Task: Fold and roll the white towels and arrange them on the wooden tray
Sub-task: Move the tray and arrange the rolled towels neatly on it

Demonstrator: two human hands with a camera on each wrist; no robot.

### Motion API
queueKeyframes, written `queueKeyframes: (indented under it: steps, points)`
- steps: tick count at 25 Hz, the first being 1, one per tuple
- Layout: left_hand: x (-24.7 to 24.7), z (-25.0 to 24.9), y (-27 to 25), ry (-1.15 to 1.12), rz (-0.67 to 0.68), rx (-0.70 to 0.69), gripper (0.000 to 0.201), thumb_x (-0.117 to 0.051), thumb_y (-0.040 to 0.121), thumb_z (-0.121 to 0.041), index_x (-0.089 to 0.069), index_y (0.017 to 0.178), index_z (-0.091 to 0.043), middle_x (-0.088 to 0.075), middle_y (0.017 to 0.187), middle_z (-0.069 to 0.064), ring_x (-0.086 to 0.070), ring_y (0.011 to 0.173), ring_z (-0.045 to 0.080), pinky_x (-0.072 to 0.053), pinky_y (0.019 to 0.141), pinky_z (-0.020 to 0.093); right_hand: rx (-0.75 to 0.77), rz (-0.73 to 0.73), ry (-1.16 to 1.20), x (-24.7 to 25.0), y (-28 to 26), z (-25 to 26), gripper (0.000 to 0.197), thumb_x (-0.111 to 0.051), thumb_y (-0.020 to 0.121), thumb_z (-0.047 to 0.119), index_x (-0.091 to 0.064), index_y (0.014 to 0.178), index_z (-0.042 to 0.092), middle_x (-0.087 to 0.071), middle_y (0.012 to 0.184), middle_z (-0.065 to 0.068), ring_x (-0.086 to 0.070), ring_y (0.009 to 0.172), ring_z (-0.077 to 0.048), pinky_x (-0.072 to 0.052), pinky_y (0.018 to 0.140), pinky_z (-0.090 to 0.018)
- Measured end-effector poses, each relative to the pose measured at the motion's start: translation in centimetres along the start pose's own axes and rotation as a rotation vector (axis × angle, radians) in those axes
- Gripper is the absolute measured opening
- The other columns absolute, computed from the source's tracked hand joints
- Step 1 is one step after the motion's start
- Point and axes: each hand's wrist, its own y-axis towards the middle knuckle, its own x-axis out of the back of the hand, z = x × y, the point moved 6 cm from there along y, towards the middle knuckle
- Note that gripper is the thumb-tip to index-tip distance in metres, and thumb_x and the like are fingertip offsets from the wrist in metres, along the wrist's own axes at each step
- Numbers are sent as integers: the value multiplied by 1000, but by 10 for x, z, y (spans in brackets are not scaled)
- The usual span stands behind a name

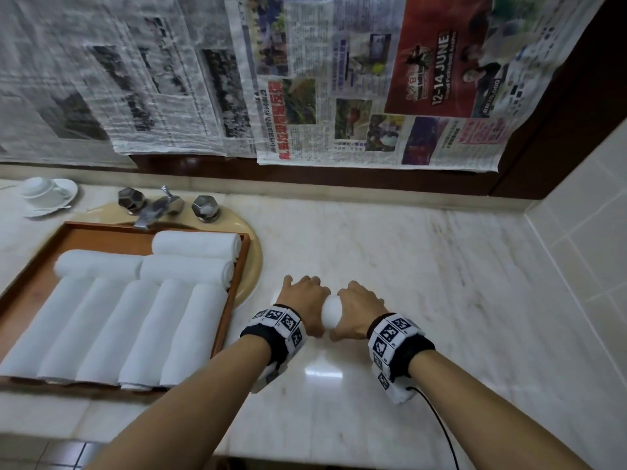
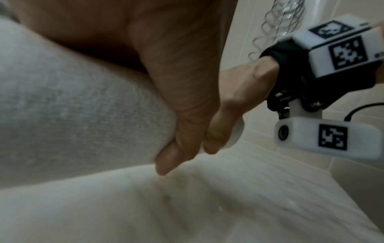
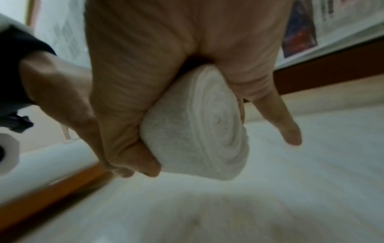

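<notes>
A rolled white towel (image 1: pixel 330 312) lies across the marble counter, mostly hidden under both hands. My left hand (image 1: pixel 305 300) grips its left part, thumb curled under the roll (image 2: pixel 83 106). My right hand (image 1: pixel 356 308) grips the right end, where the spiral of the towel roll (image 3: pixel 207 128) shows, with the thumb (image 3: pixel 133 164) curled underneath and one finger (image 3: pixel 284 121) sticking out straight. The wooden tray (image 1: pixel 234 300) sits to the left, holding several rolled white towels (image 1: pixel 142 327) in a front row and three more rolls (image 1: pixel 193 244) behind.
The tray rests over a beige sink (image 1: pixel 252 266) with a chrome tap (image 1: pixel 156 208) behind it. A white cup and saucer (image 1: pixel 47 193) stand at the far left. Newspaper (image 1: pixel 305 79) covers the wall. A tiled side wall (image 1: pixel 583 239) bounds the counter (image 1: pixel 424 266) on the right.
</notes>
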Motion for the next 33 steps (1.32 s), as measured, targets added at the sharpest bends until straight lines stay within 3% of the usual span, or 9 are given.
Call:
queueKeyframes:
  steps: [4, 6, 8, 11, 14, 17, 24, 28, 33]
  points:
    - [54, 82, -35, -17, -78, 7, 73, -85, 53, -54, -58, 113, -22, -53, 123, -4, -56, 106, 20, -43, 93, 40, 67, -176, -12, 46, 8, 90, 75, -86, 53, 51, -52, 111, 19, -40, 113, 0, -56, 88, -24, -50, 71, -34]
    - [75, 135, -57, -20, -95, 38, 75, -85, 48, -61, -58, 108, -25, -64, 109, -5, -61, 97, 20, -45, 81, 34, 137, -266, 4, 62, 16, 145, 79, -84, 51, 56, -51, 114, 21, -37, 113, 1, -55, 91, -24, -49, 72, -35]
    - [88, 194, -75, -10, -73, 64, 75, -84, 49, -63, -57, 108, -26, -67, 102, -4, -64, 93, 21, -43, 75, 30, 204, -333, 60, 69, 29, 197, 79, -80, 54, 53, -48, 120, 25, -35, 114, 1, -51, 99, -23, -48, 78, -37]
    - [88, 291, -92, -31, 19, 152, 81, -84, 46, -67, -58, 113, -29, -69, 107, -4, -65, 95, 22, -52, 80, 34, 184, -385, 176, 58, 57, 252, 79, -71, 62, 50, -40, 131, 29, -28, 131, 2, -40, 121, -24, -45, 92, -39]
    - [74, 381, -101, -64, 83, 256, 80, -86, 47, -62, -59, 116, -31, -69, 111, -5, -64, 99, 22, -51, 84, 32, 39, -169, 174, 11, 90, 270, 86, -56, 80, 63, -18, 150, 30, 1, 158, 0, -7, 146, -31, -24, 115, -44]
    - [56, 445, -103, -61, 105, 319, 85, -85, 50, -62, -53, 120, -26, -66, 113, 0, -62, 102, 24, -46, 85, 34, 0, 44, -22, -29, 99, 270, 78, -33, 92, 67, 3, 154, 35, 27, 158, 1, 21, 146, -30, -2, 117, -52]
    - [25, 480, -63, -131, 260, 195, 85, -84, 46, -66, -56, 118, -30, -63, 118, -6, -58, 106, 22, -44, 93, 37, -17, 77, -6, -39, 102, 266, 77, -32, 91, 69, 4, 152, 39, 34, 155, 7, 26, 144, -22, -4, 115, -57]
    - [8, 487, -41, -174, 320, 175, 90, -76, 26, -80, -62, 103, -36, -67, 102, -11, -63, 96, 18, -49, 93, 41, -14, 67, 51, -42, 102, 263, 77, -34, 91, 69, 1, 152, 39, 33, 154, 10, 28, 144, -20, -7, 115, -59]
    - [1, 478, -35, -252, 313, 140, 80, -82, 52, -65, -59, 121, -31, -63, 119, -7, -57, 109, 21, -43, 99, 43, -15, 39, 104, -43, 101, 262, 76, -38, 91, 67, -2, 152, 40, 31, 155, 12, 27, 144, -17, -8, 116, -58]
